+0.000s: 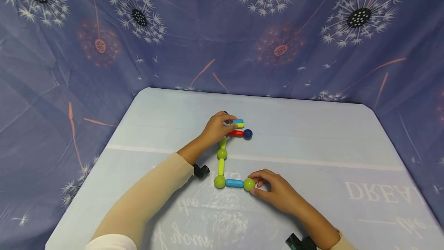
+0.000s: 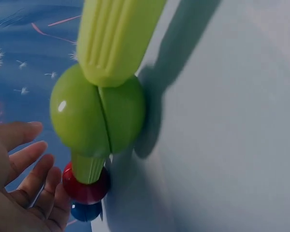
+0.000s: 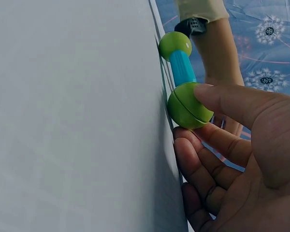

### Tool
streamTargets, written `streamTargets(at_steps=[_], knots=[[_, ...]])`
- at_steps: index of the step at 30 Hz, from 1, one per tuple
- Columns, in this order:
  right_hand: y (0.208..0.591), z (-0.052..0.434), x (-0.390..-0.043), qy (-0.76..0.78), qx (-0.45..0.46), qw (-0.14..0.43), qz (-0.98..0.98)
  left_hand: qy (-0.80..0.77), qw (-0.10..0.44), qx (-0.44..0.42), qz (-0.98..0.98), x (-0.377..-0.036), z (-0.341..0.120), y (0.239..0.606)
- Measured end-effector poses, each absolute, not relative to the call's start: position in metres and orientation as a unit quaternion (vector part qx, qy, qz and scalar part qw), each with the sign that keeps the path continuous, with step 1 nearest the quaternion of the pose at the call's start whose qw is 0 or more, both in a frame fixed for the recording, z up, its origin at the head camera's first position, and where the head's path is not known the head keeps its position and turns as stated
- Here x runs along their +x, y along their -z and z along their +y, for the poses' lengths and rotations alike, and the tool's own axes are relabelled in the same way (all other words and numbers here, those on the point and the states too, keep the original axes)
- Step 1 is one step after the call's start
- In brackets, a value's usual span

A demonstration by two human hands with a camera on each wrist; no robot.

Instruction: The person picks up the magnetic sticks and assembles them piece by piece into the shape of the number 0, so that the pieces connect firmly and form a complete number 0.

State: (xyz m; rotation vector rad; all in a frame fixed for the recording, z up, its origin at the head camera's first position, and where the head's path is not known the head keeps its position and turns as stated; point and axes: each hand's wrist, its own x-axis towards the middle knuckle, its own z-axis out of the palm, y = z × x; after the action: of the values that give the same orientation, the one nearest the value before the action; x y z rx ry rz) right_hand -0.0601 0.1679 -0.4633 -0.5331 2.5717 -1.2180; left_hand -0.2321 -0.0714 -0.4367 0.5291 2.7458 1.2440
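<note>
An L-shaped chain of toy rods and balls lies near the middle of the bench [image 1: 312, 134]: a blue rod [image 1: 234, 183] joins a green corner ball [image 1: 219, 181] to a green end ball [image 1: 249, 184], and from the corner ball a yellow-green rod [image 1: 221, 166] runs away from the person to a middle green ball [image 1: 222, 154], then a second short green rod [image 1: 223, 142] leads up into a small cluster. The right hand [image 1: 277, 192] rests on the bench beside the end ball, its thumb and forefinger curled against that ball and pinching it; the right wrist view shows the thumb [image 3: 222, 99] pressed on the ball's top and the other fingers loosely bent beneath. The left hand [image 1: 216, 126] lies over the far cluster, where a red rod [image 1: 236, 133] ends in a dark blue ball [image 1: 248, 134] and a blue piece [image 1: 238, 121] and a yellow piece [image 1: 238, 125] are stacked just beside the fingertips; whether these fingers grip a piece or merely touch I cannot tell, for the hand covers the joint. In the left wrist view the fingers [image 2: 24, 159] look relaxed and apart from the rod, yet that view is close and blurred. A printed cloth covers the bench, and a blue dandelion-patterned curtain [image 1: 173, 30] hangs round it on three sides.
</note>
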Motion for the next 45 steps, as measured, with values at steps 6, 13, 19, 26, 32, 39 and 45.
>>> streamTargets(at_steps=[6,13,19,26,32,39,45], knots=[[0.463,0.168,-0.059,0.419,-0.181,0.119,0.882,-0.38,0.042,0.19,0.904,-0.241,-0.058,0.44],[0.464,0.168,-0.059,0.419,-0.185,0.114,0.882,-0.34,0.052,0.19,0.92,-0.247,-0.049,0.439],[0.464,0.168,-0.059,0.417,-0.186,0.114,0.882,-0.32,0.065,0.182,0.928,-0.254,-0.043,0.439],[0.463,0.168,-0.059,0.418,-0.176,0.125,0.882,-0.293,0.074,0.186,0.935,-0.258,-0.037,0.439],[0.463,0.169,-0.06,0.418,-0.178,0.126,0.882,-0.285,0.086,0.187,0.936,-0.261,-0.032,0.438],[0.463,0.169,-0.06,0.418,-0.177,0.125,0.882,-0.275,0.099,0.196,0.936,-0.262,-0.029,0.434],[0.464,0.169,-0.06,0.417,-0.179,0.123,0.883,-0.251,0.104,0.202,0.941,-0.261,-0.028,0.434]])
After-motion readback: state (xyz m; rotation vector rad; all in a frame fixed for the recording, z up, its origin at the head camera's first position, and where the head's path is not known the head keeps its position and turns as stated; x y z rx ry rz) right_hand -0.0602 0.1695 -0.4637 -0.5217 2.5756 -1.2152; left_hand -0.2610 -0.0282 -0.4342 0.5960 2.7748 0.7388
